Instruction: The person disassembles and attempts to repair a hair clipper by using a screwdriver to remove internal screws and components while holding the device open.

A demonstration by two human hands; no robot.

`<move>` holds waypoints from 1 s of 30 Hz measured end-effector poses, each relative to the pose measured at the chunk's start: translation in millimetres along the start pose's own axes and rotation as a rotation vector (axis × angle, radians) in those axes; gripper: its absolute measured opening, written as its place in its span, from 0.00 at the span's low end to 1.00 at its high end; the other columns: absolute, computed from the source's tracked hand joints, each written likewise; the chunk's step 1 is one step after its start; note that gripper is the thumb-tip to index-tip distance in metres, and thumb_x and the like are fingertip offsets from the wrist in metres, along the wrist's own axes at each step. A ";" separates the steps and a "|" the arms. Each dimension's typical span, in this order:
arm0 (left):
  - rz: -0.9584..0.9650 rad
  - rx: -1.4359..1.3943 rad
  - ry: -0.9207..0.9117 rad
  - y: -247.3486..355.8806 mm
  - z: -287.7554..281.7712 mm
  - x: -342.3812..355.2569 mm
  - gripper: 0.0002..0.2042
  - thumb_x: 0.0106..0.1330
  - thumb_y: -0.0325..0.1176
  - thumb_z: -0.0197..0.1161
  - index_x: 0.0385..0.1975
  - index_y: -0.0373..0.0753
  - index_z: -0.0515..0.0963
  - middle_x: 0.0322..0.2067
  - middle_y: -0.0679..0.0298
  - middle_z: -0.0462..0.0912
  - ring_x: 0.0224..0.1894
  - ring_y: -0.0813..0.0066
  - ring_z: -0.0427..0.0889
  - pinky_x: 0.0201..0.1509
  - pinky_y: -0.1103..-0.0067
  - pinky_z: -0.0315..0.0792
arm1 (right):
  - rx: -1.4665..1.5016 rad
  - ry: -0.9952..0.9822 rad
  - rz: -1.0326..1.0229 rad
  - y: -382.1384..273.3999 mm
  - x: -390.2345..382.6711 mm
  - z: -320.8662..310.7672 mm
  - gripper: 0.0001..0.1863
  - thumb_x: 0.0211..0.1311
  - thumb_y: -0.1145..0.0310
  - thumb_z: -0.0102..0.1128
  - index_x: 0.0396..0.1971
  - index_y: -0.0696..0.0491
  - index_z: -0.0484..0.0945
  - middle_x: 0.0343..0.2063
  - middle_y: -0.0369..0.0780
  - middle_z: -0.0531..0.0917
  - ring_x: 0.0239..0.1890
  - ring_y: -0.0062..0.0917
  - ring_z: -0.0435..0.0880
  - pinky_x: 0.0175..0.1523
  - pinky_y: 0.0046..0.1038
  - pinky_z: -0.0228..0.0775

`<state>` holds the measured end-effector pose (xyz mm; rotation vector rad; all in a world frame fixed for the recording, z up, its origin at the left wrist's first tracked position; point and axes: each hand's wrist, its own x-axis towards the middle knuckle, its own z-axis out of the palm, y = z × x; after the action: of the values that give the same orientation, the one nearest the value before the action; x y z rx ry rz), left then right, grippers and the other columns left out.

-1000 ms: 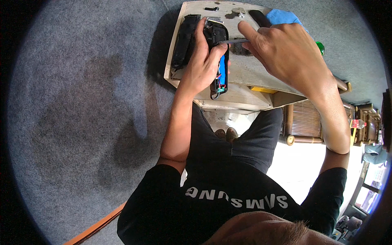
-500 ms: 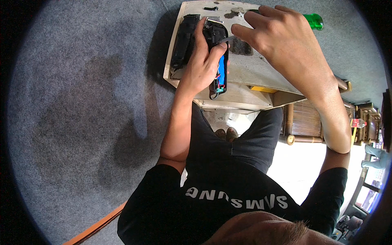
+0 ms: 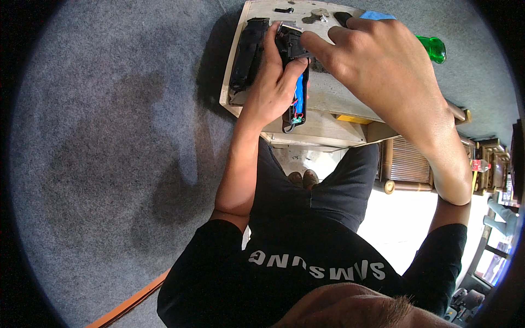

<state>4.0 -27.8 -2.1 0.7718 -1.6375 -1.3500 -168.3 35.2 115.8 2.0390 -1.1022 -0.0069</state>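
My left hand [image 3: 268, 90] is wrapped round an opened black hair clipper [image 3: 288, 46], its thumb pressing on the side. A silver edge shows at the clipper's far end. In the near half lie a blue battery [image 3: 299, 93], red wires and a small green circuit board [image 3: 297, 117]. My right hand [image 3: 377, 63] is closed at the clipper's right side, with a thin grey tool [image 3: 306, 54] in its fingertips. Only a short piece of that tool shows, so its kind is unclear. Left of the clipper lies a long black casing [image 3: 249, 54].
The pale wooden table [image 3: 333, 98] bears a small black part [image 3: 284, 10], tiny metal pieces [image 3: 324, 18], a dark oval object [image 3: 342, 18] and a blue item [image 3: 377, 15]. A green bottle [image 3: 433, 49] lies beyond my right wrist. A bamboo seat [image 3: 410, 158] stands to the right.
My right hand has shifted slightly left and nearer, bringing the tool further into the clipper. The clipper has tilted a little in my left hand. The blue item now shows.
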 end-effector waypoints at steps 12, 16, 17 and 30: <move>-0.035 0.048 0.008 -4.0 -0.5 0.5 0.38 0.76 0.36 0.54 0.77 0.27 0.41 0.49 0.46 0.78 0.35 0.67 0.84 0.48 0.70 0.79 | 0.003 0.007 -0.022 -3.4 6.4 -8.8 0.13 0.59 0.69 0.67 0.44 0.42 0.87 0.35 0.32 0.89 0.36 0.23 0.89 0.38 0.26 0.82; 0.123 0.226 0.052 -18.4 -4.5 4.8 0.37 0.76 0.35 0.55 0.76 0.26 0.43 0.53 0.43 0.76 0.45 0.61 0.83 0.57 0.67 0.75 | 0.031 0.014 -0.021 -4.7 9.3 -6.6 0.09 0.59 0.70 0.67 0.41 0.47 0.86 0.34 0.33 0.89 0.36 0.25 0.89 0.38 0.27 0.81; 0.126 0.225 0.051 -15.8 -3.6 4.0 0.37 0.76 0.35 0.54 0.76 0.26 0.43 0.53 0.44 0.76 0.46 0.61 0.83 0.58 0.67 0.75 | 0.030 0.012 -0.022 -5.1 9.5 -6.6 0.09 0.59 0.70 0.67 0.41 0.47 0.86 0.34 0.33 0.89 0.36 0.25 0.89 0.38 0.27 0.81; 0.126 0.194 0.042 -21.0 -3.4 4.8 0.39 0.76 0.37 0.56 0.77 0.27 0.41 0.56 0.41 0.75 0.57 0.54 0.79 0.67 0.63 0.69 | 0.129 -0.026 -0.063 -4.1 6.8 3.1 0.13 0.59 0.72 0.67 0.45 0.48 0.85 0.31 0.35 0.89 0.32 0.27 0.91 0.33 0.27 0.79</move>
<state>3.7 -38.2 -21.2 0.7900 -1.7710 -1.0909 -162.2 29.6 113.4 2.1935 -1.0786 0.0054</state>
